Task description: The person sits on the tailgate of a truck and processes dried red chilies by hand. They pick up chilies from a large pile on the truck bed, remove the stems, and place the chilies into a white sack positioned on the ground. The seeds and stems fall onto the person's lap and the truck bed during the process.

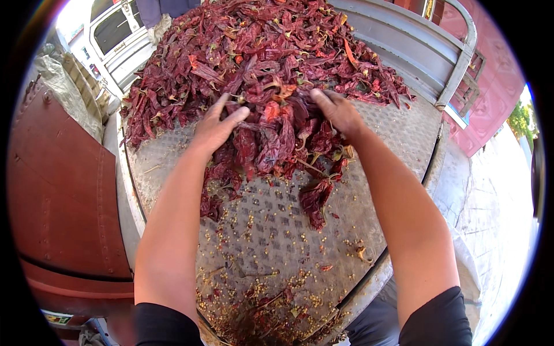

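A large heap of dried, wrinkled red chili peppers (248,34) covers the back of a patterned metal truck bed (265,230). Both my hands cup a loose clump of peppers (271,138) at the near side of the heap. My left hand (216,127) is on the clump's left, thumb and fingers curved into it, some fingertips hidden among the pods. My right hand (340,115) grips the clump's right, its fingertips partly buried. A few pods dangle or lie below the clump, and many pale seeds are scattered nearer me.
Grey metal railings (404,49) border the bed's back and right. A rust-red metal panel (69,190) and pale sacks (75,98) stand at left, a pink panel (485,104) beyond the right railing. A person in dark blue clothing (156,11) is partly visible at back left.
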Demonstrator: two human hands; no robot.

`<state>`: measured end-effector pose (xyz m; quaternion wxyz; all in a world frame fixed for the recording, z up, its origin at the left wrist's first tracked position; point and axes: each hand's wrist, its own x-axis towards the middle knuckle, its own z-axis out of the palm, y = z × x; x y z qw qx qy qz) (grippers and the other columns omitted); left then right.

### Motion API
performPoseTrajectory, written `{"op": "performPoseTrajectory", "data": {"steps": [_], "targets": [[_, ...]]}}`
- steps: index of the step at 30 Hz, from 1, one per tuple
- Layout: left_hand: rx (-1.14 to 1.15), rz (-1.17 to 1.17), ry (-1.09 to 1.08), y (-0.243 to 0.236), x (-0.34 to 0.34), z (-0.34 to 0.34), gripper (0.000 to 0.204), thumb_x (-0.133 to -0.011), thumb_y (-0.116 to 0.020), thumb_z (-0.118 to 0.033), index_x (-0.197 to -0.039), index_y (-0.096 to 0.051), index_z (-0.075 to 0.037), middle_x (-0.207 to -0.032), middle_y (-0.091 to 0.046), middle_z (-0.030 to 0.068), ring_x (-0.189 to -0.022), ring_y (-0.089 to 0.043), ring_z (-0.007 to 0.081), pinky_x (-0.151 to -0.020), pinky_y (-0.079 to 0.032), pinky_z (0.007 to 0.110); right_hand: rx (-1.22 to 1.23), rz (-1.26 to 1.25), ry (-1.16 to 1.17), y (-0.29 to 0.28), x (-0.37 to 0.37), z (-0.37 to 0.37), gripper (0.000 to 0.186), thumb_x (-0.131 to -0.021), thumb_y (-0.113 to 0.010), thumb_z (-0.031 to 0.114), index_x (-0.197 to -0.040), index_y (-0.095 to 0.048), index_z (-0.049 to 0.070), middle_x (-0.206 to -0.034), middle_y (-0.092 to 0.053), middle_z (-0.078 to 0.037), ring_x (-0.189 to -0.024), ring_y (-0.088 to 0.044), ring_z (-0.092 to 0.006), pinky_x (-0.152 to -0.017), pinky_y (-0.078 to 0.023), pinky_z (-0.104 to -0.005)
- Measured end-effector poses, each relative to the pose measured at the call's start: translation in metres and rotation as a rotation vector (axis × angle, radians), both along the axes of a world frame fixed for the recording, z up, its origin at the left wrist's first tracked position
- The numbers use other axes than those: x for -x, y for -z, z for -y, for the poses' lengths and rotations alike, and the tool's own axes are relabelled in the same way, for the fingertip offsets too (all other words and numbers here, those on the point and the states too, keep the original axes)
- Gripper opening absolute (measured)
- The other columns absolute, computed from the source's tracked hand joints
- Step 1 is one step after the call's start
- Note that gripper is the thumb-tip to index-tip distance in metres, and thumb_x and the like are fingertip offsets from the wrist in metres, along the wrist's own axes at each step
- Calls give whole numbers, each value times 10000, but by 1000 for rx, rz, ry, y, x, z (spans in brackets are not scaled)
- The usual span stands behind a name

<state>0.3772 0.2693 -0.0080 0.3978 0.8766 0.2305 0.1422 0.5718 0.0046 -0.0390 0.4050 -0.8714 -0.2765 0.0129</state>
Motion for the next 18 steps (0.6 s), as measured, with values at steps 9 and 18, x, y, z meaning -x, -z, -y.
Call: {"op": "performPoseTrajectory", "data": {"steps": [9, 18], "targets": [[28, 52, 215, 4, 39, 30, 790, -900, -658, -653, -1442, -609, -80, -1325, -705, 200, -1262, -642, 323, -1074, -465, 412, -163, -85, -218, -2, 92, -37, 918, -923, -620, 707, -1462, -561, -33, -1414, -623, -289, -1350, -589, -406, -1137, -457, -421], [58, 71, 13, 5, 152, 91, 608, -925, -724, -455, -1404, -642, -89, -1341, -690, 228, -1299, -628, 369, -1086, -464, 416, 41, -86, -294, -30, 186, 5, 760, -967, -613, 579, -1482, -547, 24, -1442, -605, -265, -1362, -564, -414, -1139, -452, -428]]}}
